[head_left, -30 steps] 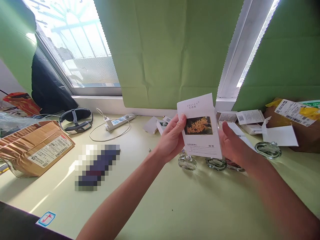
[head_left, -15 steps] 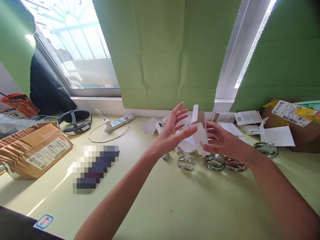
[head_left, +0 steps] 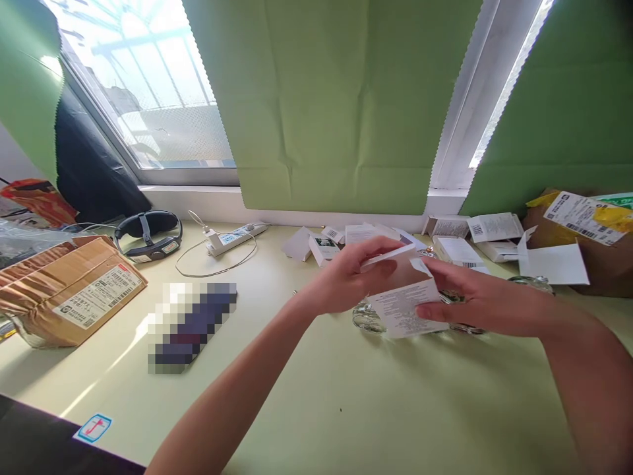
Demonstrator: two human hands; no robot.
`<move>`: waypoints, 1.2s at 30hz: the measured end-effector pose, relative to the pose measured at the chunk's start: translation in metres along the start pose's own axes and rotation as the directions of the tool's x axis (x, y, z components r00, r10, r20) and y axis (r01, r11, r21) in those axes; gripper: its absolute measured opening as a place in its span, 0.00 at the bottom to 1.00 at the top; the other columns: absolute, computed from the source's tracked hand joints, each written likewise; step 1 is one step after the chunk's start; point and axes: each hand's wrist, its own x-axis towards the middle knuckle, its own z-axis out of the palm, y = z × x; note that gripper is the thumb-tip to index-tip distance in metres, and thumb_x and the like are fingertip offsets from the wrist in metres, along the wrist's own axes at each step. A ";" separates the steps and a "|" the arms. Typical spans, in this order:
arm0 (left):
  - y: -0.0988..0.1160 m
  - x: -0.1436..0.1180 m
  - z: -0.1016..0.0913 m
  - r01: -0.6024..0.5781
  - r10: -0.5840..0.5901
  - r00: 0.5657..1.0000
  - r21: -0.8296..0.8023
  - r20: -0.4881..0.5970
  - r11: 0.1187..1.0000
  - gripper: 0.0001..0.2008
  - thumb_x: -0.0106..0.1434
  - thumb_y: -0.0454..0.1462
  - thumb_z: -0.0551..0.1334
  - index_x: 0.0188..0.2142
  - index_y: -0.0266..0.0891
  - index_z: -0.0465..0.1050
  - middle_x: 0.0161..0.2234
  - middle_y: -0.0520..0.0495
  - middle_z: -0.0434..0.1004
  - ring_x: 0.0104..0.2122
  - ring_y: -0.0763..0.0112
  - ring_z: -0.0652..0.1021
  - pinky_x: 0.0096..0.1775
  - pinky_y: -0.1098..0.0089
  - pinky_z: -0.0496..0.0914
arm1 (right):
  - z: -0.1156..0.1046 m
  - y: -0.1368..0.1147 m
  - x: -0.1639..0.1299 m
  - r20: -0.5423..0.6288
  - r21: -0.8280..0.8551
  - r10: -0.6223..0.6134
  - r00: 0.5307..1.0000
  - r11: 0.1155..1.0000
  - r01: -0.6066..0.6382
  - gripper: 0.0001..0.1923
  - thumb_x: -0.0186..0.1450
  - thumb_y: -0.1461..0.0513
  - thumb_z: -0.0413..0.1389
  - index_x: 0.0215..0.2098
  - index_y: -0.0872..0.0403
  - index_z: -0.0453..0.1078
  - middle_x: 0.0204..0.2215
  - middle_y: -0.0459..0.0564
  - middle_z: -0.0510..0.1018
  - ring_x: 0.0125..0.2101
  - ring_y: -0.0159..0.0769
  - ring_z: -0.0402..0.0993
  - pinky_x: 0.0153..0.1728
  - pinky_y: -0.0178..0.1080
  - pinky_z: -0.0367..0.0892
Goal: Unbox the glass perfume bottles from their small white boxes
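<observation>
A small white carton (head_left: 408, 307) with fine print on its near side is held up above the table, its top flap raised. My right hand (head_left: 477, 297) grips it from the right, thumb pressed on the printed side. My left hand (head_left: 349, 274) is closed at its upper left edge, with the fingers partly hidden behind the flap. Beneath and behind the carton, a clear glass bottle (head_left: 366, 318) shows in part; more glass is mostly covered by the carton and my right hand. Another glass bottle (head_left: 533, 284) stands further right, partly hidden by my right forearm.
Several white cartons (head_left: 494, 227) lie along the back, near a brown cardboard box (head_left: 558, 244). Leftward are a power strip (head_left: 237, 239) with a cable, a dark head strap (head_left: 148, 236), a brown wrapped parcel (head_left: 84, 290) and a pixelated dark object (head_left: 195, 326).
My left hand, spread beside the carton before, has closed on its upper edge. The carton has come nearer and turned, so its printed side faces me. The view has shifted slightly.
</observation>
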 end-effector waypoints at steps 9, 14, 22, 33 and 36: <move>-0.008 -0.008 -0.005 -0.070 -0.082 0.881 0.299 0.466 0.952 0.27 0.64 0.30 0.55 0.62 0.46 0.65 0.58 0.43 0.72 0.51 0.60 0.76 0.41 0.66 0.72 | -0.008 -0.011 -0.012 0.334 -0.133 0.066 0.940 0.991 -0.023 0.40 0.62 0.50 0.63 0.69 0.31 0.55 0.44 0.44 0.81 0.41 0.44 0.79 0.40 0.41 0.77; -0.006 -0.009 0.001 -0.095 -0.145 0.808 0.369 0.572 0.925 0.25 0.65 0.28 0.54 0.60 0.46 0.66 0.56 0.45 0.74 0.48 0.62 0.78 0.40 0.66 0.71 | 0.002 -0.018 -0.011 0.378 -0.130 0.042 0.925 0.992 0.009 0.38 0.61 0.52 0.64 0.67 0.32 0.59 0.52 0.44 0.79 0.48 0.48 0.78 0.43 0.42 0.76; 0.000 -0.012 0.000 -0.114 -0.128 0.844 0.406 0.521 0.907 0.22 0.69 0.43 0.60 0.61 0.47 0.66 0.53 0.43 0.77 0.46 0.61 0.79 0.40 0.66 0.71 | -0.009 0.004 0.009 0.152 -0.105 0.121 0.981 0.989 -0.106 0.27 0.64 0.46 0.58 0.60 0.40 0.69 0.46 0.51 0.81 0.40 0.46 0.80 0.33 0.42 0.76; 0.001 -0.013 -0.008 -0.143 -0.104 0.863 0.436 0.494 0.889 0.24 0.67 0.43 0.62 0.61 0.47 0.66 0.54 0.42 0.76 0.46 0.60 0.79 0.40 0.67 0.71 | -0.009 0.019 0.026 -0.094 -0.178 0.153 0.984 0.970 -0.167 0.20 0.65 0.44 0.55 0.50 0.43 0.74 0.46 0.49 0.81 0.45 0.47 0.77 0.39 0.45 0.74; 0.000 -0.013 -0.007 -0.157 -0.085 0.870 0.439 0.485 0.885 0.23 0.67 0.43 0.62 0.61 0.48 0.67 0.53 0.43 0.77 0.46 0.60 0.79 0.40 0.67 0.71 | -0.010 0.014 0.024 -0.114 -0.182 0.153 0.982 0.968 -0.172 0.20 0.64 0.45 0.55 0.49 0.43 0.74 0.46 0.49 0.81 0.46 0.47 0.77 0.39 0.44 0.74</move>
